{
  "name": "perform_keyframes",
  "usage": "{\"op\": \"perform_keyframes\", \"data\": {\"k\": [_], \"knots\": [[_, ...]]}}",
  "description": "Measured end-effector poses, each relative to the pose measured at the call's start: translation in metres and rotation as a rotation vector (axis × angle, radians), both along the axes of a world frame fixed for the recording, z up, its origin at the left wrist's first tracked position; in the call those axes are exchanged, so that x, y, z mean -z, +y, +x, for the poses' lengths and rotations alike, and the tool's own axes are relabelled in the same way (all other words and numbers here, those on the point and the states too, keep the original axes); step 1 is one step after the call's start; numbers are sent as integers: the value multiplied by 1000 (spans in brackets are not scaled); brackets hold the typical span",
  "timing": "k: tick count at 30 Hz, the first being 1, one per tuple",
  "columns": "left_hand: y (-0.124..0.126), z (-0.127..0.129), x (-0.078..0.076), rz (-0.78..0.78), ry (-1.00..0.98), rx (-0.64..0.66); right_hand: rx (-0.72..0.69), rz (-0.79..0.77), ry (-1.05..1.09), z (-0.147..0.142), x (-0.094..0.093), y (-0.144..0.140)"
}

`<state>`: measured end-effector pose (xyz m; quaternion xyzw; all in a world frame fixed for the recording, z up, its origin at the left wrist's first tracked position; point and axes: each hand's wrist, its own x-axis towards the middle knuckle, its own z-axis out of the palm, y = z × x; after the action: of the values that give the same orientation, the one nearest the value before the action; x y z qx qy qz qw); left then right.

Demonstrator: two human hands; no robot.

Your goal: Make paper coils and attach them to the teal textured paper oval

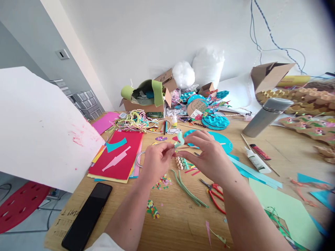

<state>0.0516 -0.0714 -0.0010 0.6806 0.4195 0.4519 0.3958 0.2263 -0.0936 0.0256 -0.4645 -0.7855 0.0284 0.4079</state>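
A short, curled mint-green pipe cleaner [180, 138] stands up between my two hands above the middle of the table. My left hand [158, 157] pinches its lower end between thumb and fingers. From the other side my right hand [205, 152] holds it with thumb and index fingertips; a gap shows between these two fingers further back. Just below lies a small coiled piece [181, 163] in cream and mint, partly hidden. Several straight green pipe cleaners [188, 191] lie nearer to me. Beside them are red-handled pliers [216, 198].
A black phone [87, 216] lies front left, near coloured paper sheets [117, 146]. Confetti [152, 209] is scattered in front. A grey bottle [265, 116] and a glue tube [258, 161] are at the right. Behind are an open craft box [142, 104] and bundled pipe cleaners [134, 120].
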Motion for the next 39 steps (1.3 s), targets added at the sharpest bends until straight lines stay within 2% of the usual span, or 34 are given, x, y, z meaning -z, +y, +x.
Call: {"op": "perform_keyframes", "data": {"k": [7, 12, 19, 25, 30, 34, 39], "knots": [[-1, 1, 2, 24, 126, -2, -9, -60, 13, -4, 5, 6], [1, 0, 3, -22, 39, 32, -51, -52, 51, -1, 6, 9], [-1, 1, 0, 22, 18, 16, -80, 71, 57, -4, 4, 7], [-4, 1, -9, 35, 1, -32, -163, 217, 25, -5, 8, 10], [-4, 1, -8, -16, -63, -55, -200, 272, -91, -6, 4, 7], [0, 1, -4, -77, -119, -62, -159, 320, -239, -7, 4, 4], [6, 2, 0, -202, -218, -16, -133, 302, -271, -9, 10, 7]]}}
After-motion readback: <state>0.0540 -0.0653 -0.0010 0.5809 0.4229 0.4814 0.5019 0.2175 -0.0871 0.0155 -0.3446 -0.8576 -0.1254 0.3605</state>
